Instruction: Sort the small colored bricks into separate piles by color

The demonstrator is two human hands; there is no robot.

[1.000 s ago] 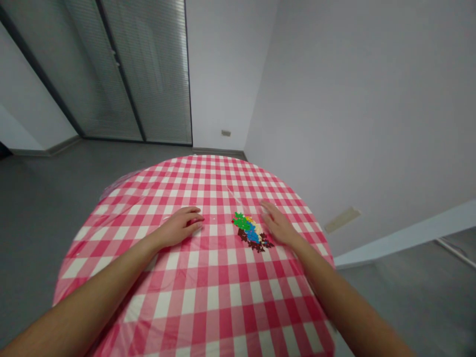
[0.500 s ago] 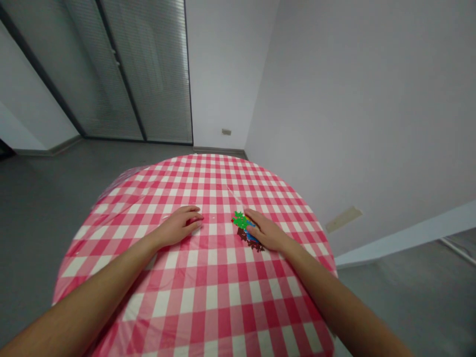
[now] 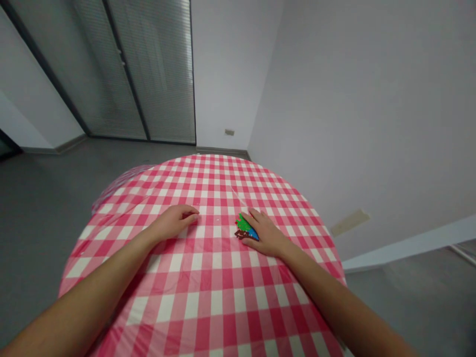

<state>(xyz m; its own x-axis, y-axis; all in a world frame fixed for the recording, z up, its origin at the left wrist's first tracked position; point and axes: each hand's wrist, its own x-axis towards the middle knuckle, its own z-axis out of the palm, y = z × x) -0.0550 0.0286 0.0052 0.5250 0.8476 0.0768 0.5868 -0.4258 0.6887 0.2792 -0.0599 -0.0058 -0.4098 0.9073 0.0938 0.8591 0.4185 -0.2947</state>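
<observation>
My right hand (image 3: 266, 235) lies over a small pile of flat, jagged-edged plastic pieces on the table, right of the middle. Its thumb stretches along the near side and its fingers spread over the far side. Green pieces (image 3: 243, 224) show at the pile's far left, with a speck of red at their edge. Blue pieces (image 3: 253, 233) are partly under the palm, and brown pieces (image 3: 243, 234) lie by the thumb. The hand hides the rest. To the left, my left hand (image 3: 174, 220) rests on the cloth, thumb apart from the loosely bent fingers, with nothing in it.
A red and white checked cloth (image 3: 208, 292) covers the round table. Past its far edge are a glass door with blinds (image 3: 163, 84) and a white wall (image 3: 230, 64) with a small socket plate (image 3: 229, 132). Another wall (image 3: 345, 124) runs close along the right.
My right hand has spread further over the pile, its thumb now at the near side. The brown pieces that trailed toward me are drawn in, and the pile looks more compact. My left hand is little changed.
</observation>
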